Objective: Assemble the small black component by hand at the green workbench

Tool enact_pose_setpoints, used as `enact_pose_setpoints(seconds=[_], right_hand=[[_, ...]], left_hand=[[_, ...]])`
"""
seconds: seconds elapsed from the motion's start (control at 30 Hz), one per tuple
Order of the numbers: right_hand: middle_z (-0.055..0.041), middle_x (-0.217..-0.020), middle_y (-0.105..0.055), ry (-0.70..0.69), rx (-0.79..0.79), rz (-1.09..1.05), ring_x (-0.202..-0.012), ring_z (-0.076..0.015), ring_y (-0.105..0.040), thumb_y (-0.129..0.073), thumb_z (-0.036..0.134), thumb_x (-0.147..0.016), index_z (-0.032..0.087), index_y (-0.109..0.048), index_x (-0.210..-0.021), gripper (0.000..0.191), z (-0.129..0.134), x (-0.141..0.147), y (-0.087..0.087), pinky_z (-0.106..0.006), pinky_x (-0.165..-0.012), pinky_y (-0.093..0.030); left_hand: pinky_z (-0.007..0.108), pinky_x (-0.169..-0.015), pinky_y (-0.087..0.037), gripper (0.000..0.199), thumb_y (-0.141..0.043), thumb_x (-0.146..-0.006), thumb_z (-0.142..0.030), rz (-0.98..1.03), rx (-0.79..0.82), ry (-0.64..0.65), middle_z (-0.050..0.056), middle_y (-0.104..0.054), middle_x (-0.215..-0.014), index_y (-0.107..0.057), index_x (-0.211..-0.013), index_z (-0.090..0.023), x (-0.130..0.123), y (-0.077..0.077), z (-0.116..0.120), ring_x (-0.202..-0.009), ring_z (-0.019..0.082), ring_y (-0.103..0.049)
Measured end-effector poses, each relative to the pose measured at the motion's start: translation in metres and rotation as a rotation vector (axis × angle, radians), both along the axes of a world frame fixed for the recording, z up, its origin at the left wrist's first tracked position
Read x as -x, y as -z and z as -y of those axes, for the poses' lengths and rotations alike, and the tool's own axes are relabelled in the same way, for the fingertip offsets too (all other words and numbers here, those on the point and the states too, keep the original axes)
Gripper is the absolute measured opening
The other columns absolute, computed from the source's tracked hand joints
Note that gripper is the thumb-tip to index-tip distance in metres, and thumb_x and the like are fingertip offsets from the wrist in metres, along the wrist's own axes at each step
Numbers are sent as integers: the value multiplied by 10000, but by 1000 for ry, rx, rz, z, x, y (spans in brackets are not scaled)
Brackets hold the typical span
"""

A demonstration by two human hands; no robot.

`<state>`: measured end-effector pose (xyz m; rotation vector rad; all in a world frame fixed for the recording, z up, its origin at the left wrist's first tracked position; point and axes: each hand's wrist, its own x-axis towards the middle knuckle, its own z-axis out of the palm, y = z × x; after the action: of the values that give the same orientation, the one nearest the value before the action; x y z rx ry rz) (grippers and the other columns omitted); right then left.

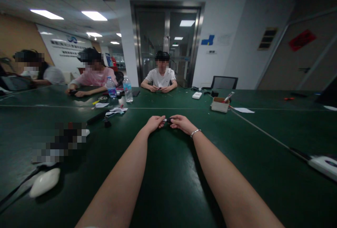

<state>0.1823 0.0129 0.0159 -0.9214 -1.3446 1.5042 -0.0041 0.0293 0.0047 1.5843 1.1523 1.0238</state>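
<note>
Both my arms reach forward over the green table (pixel 168 171). My left hand (pixel 154 124) pinches the silver end of a small silver-and-black piece (pixel 167 120). My right hand (pixel 182 123), with a silver bracelet (pixel 195 133) at its wrist, has its fingers closed on the black end. The piece lies level between the fingertips, just above the tabletop. It is too small and too far covered by fingers for its kind to show.
Left of my arms lie a white rounded object (pixel 45 182) with a cord, a small black item (pixel 107 122) and crumpled papers (pixel 117 110). Two water bottles (pixel 127 89) stand farther back. A small box (pixel 220 104) sits at the right. Several people sit around the table.
</note>
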Motion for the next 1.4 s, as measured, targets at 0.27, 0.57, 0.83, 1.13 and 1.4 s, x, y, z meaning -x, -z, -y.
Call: enact_pose_setpoints(seconds=[0.27, 0.57, 0.83, 1.13, 1.4], right_hand=[[-30, -672, -648, -14, -18, 0, -571, -94, -652, -622, 39, -785, 99, -569, -969, 201, -2, -1, 3, -168, -561, -552], [-39, -674, -652, -7, -8, -26, -570, -103, -652, -647, 32, -759, 96, -583, -937, 200, -4, -2, 3, -178, -549, -555], [-50, -672, -652, 44, 23, -21, -531, -94, -644, -616, 25, -783, 85, -564, -899, 141, -3, 0, 2, -161, -527, -544], [-62, -608, -654, 35, 13, -33, -501, -116, -634, -604, 120, -823, 101, -553, -927, 117, -1, 1, 0, -206, -510, -541], [-56, -622, -652, 31, 13, -28, -537, -126, -648, -605, 109, -816, 106, -564, -894, 88, -1, 0, 1, -207, -515, -550]], left_hand=[[228, -471, -353, 481, -499, -767, -564, -50, 22, -41, 3, -525, -493, -573, -612, -114, -3, -5, 5, -431, 77, -450], [225, -489, -368, 428, -589, -725, -517, 4, 38, -36, 16, -560, -517, -604, -641, -98, -4, -7, 7, -465, 84, -480], [211, -508, -374, 355, -683, -649, -439, 53, -32, 14, 5, -583, -570, -648, -751, -101, 0, 0, 2, -490, 73, -491], [257, -690, -486, 326, -781, -578, -246, 298, 55, 66, 52, -650, -763, -624, -828, -108, 0, -7, 12, -666, 98, -597], [236, -613, -477, 259, -739, -650, -275, 226, 113, 23, 48, -640, -649, -627, -791, -88, -1, -7, 10, -569, 85, -571]])
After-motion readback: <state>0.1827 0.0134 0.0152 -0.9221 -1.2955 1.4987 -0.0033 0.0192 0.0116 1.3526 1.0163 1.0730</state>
